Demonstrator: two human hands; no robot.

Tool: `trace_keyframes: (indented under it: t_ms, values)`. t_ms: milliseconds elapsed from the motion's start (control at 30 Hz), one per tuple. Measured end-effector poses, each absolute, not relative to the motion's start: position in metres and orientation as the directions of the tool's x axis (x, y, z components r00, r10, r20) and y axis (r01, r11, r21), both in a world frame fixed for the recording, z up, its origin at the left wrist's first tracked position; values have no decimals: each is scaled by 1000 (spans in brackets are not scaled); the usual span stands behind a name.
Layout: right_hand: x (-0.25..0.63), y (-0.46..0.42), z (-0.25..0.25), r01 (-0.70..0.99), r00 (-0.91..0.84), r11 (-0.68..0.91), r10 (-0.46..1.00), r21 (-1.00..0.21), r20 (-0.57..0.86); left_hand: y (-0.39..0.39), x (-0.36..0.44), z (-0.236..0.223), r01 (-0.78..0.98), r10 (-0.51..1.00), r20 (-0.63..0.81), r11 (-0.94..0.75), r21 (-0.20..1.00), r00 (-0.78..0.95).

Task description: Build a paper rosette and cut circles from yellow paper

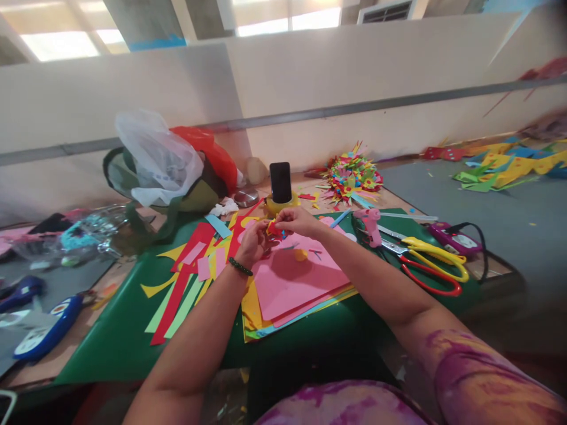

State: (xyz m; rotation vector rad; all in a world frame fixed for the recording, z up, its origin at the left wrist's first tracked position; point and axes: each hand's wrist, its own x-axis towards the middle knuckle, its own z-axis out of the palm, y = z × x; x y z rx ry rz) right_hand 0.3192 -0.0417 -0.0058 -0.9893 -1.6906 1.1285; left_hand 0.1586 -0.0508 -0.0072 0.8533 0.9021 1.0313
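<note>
My left hand (251, 241), with a dark bead bracelet at the wrist, and my right hand (296, 221) meet above a stack of coloured paper sheets (292, 283) topped by a pink one. Both pinch a small red and yellow paper piece (271, 228) between their fingertips. The fingers of both hands are closed on it. Loose red, yellow, green and pink paper strips (186, 277) lie to the left of my left hand on the green mat (115, 342).
A black phone (280, 182) stands upright in a yellow holder behind my hands. A pink glue gun (372, 225), yellow scissors (432, 251) and red scissors (429, 280) lie at the right. A finished colourful paper ornament (352, 177), plastic bags (155, 156) and blue tools (48, 330) surround the mat.
</note>
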Motion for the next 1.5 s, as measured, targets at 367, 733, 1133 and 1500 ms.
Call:
trace_keyframes:
  t_ms: [367, 733, 1133, 1500]
  values:
    - [329, -40, -1, 601, -247, 371, 928, -708, 277, -48, 149, 1, -330, 944, -242, 307, 892, 224]
    - [330, -34, -26, 873, -330, 336, 941, -354, 78, -34, 129, 3, -444, 961, -266, 269, 855, 69]
    - [341, -34, -10, 887, -345, 337, 938, -316, 33, -41, 136, 5, -438, 947, -303, 316, 842, 101]
    - [340, -34, -7, 908, -291, 303, 953, -288, 84, -39, 124, 17, -476, 961, -276, 249, 843, 14]
